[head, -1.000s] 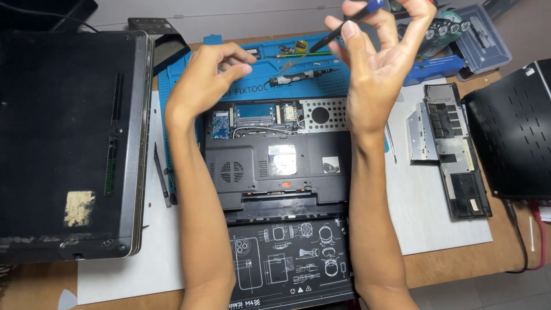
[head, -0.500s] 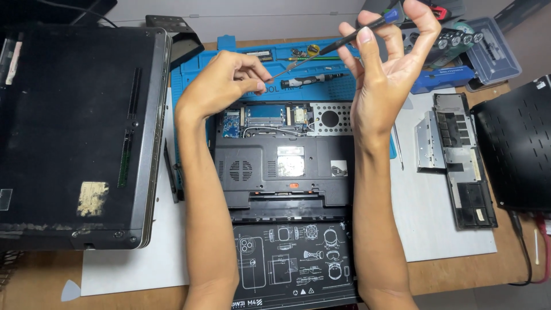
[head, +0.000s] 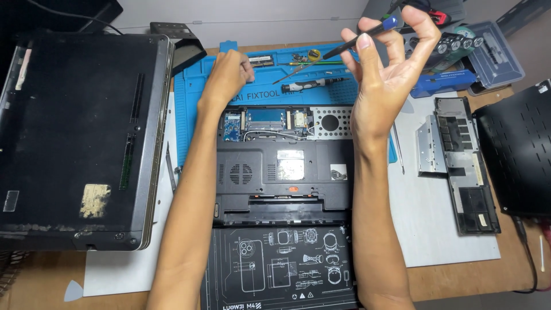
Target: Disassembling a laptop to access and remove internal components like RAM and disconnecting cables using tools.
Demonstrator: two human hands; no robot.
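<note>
A black laptop [head: 287, 172] lies upside down in front of me with its rear cover off, showing boards and a fan opening. My right hand [head: 390, 74] is raised above its far right corner and holds a thin black screwdriver [head: 359, 37] with a blue cap between thumb and fingers. My left hand [head: 228, 73] rests curled on the blue repair mat [head: 195, 103] just beyond the laptop's far left corner; whether it pinches something small is hidden. A second screwdriver [head: 310, 85] lies on the mat between my hands.
A large closed dark laptop [head: 80, 138] fills the left. A removed cover panel [head: 465, 166] and metal bracket [head: 429, 144] lie on white paper at right, beside a black case [head: 519, 155]. A plastic parts box [head: 493, 54] and bit holder [head: 453, 41] stand far right.
My left hand has moved from the mat's top edge down toward the laptop's far corner. My right hand keeps the screwdriver raised, shifted slightly. The view has drifted.
</note>
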